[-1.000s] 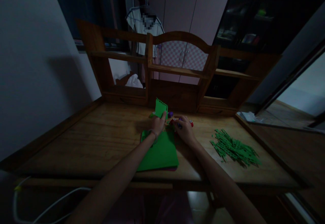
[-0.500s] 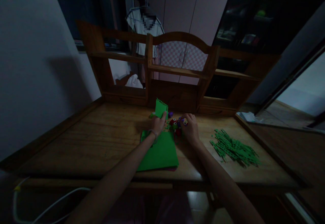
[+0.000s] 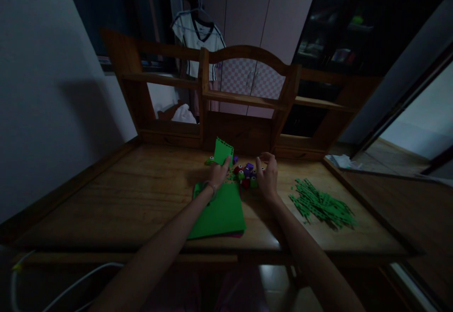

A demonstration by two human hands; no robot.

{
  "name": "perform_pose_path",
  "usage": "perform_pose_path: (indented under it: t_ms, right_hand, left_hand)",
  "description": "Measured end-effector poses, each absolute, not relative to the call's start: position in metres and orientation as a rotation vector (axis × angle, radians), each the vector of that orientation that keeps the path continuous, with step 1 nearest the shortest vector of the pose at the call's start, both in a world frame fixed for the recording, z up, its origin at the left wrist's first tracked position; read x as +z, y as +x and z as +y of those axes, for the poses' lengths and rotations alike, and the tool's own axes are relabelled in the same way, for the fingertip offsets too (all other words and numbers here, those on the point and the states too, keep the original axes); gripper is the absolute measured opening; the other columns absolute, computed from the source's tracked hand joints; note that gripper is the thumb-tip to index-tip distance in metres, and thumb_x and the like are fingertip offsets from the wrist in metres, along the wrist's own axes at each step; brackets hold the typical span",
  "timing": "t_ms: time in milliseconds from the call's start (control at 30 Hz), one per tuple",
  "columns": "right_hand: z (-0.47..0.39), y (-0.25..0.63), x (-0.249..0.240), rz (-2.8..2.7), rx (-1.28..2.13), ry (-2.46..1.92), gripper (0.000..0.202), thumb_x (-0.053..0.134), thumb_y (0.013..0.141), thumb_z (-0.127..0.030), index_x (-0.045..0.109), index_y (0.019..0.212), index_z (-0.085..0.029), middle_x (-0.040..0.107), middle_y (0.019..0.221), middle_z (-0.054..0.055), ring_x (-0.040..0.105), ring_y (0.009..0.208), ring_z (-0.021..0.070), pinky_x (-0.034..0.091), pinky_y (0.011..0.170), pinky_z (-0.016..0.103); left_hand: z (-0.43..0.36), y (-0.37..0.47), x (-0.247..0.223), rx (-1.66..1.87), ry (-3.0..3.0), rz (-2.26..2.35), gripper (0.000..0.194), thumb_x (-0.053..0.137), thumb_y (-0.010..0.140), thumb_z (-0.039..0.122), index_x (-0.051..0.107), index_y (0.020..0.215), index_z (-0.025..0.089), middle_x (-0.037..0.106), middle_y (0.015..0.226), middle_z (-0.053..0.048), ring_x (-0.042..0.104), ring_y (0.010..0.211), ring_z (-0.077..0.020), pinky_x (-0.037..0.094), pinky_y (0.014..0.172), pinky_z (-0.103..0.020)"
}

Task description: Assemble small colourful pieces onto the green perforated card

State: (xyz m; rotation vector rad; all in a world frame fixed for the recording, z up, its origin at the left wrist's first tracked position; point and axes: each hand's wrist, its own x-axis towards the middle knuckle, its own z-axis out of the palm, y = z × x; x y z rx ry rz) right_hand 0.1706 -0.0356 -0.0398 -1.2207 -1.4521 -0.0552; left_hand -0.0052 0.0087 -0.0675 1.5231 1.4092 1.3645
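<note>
My left hand [image 3: 218, 172] is closed on a green sheet of paper [image 3: 222, 150], thumb on its front. A row of small holes runs along the sheet's top and right edges. My right hand [image 3: 268, 175] is open, thumb and fingers apart, just right of a cluster of small red, purple and green toy-like pieces with round eyes [image 3: 248, 170]. What lies behind its fingers is partly hidden. Tiny green paper bits [image 3: 231, 176] are scattered between the hands. Under my left wrist lies a stack of green paper [image 3: 222, 213].
A heap of green punched paper strips [image 3: 322, 203] lies at the right of the wooden desk [image 3: 141, 194]. A small green piece with an eye [image 3: 209, 160] sits beside my left hand. A wooden shelf [image 3: 244, 97] rises along the desk's back edge.
My right hand has opened and drawn slightly back from the cluster, so more of the small pieces show. The left hand still holds the green sheet. The view has shifted slightly.
</note>
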Motion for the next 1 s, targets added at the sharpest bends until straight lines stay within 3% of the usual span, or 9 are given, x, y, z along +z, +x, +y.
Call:
perform_pose_path:
  t_ms: [200,433,1000]
  right_hand:
    - [-0.035,0.172,-0.041,-1.403,0.014,-1.193,0.028,0.041,0.089,-0.037,0.046,0.110,-0.019,0.054,0.104,0.011,0.052,0.096,0.0224,0.041,0.087,0.040]
    - [-0.034,0.172,-0.045,-1.416,0.029,-1.214,0.026,0.037,0.091,-0.036,0.047,0.107,-0.019,0.054,0.103,0.010,0.052,0.096,0.0215,0.042,0.084,0.037]
    - [-0.033,0.174,-0.048,-1.436,0.038,-1.215,0.027,0.036,0.091,-0.036,0.047,0.108,-0.019,0.055,0.104,0.011,0.053,0.096,0.0212,0.044,0.081,0.035]
  left_hand:
    - [0.001,0.001,-0.059,1.181,1.422,1.332,0.049,0.050,0.072,0.063,0.054,0.054,0.018,0.051,0.046,0.000,0.047,0.043,-0.0105,0.035,0.048,-0.023]
    - [-0.004,0.002,-0.055,1.094,1.412,1.275,0.050,0.055,0.067,0.064,0.050,0.049,0.018,0.049,0.044,0.002,0.041,0.043,-0.0093,0.033,0.047,-0.023]
    - [-0.005,0.003,-0.054,1.137,1.478,1.210,0.044,0.059,0.069,0.058,0.055,0.052,0.018,0.050,0.047,0.002,0.044,0.045,-0.0104,0.034,0.051,-0.023]
